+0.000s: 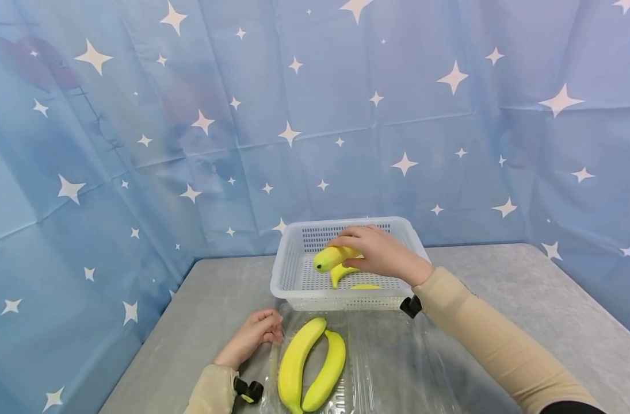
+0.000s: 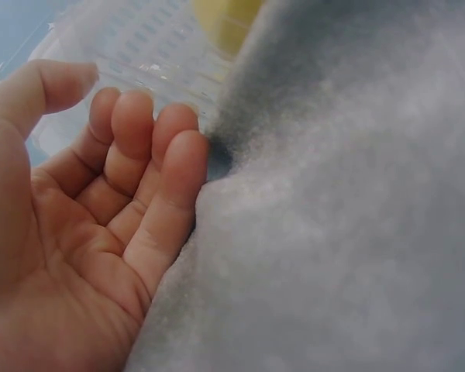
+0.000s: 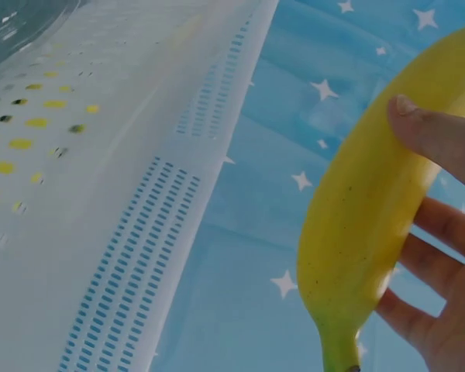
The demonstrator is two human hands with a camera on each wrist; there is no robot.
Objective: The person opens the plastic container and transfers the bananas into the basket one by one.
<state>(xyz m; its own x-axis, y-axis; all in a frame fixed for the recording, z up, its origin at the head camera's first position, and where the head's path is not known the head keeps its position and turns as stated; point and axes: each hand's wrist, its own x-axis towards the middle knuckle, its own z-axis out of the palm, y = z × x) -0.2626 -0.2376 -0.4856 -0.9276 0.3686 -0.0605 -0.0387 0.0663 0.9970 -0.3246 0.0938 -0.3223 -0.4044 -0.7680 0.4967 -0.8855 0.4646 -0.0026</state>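
Observation:
My right hand (image 1: 379,250) grips a yellow banana (image 1: 325,259) above the white plastic basket (image 1: 320,296). In the right wrist view, thumb and fingers lie on either side of that banana (image 3: 364,209), its stem pointing down. Lower in the basket are another banana (image 1: 338,276) and a yellow piece (image 1: 366,287), mostly hidden by the front wall. Two bananas (image 1: 296,362) lie side by side in the left half of a clear plastic clamshell container (image 1: 363,374). Beside its far left corner rests my left hand (image 1: 255,334), fingers loosely curled, with nothing visible in the palm.
A grey tabletop (image 1: 501,287) carries the basket at the back and the clamshell in front of it. Behind the table hangs a blue curtain (image 1: 325,115) with white stars. Each wrist bears a small black camera (image 1: 248,390).

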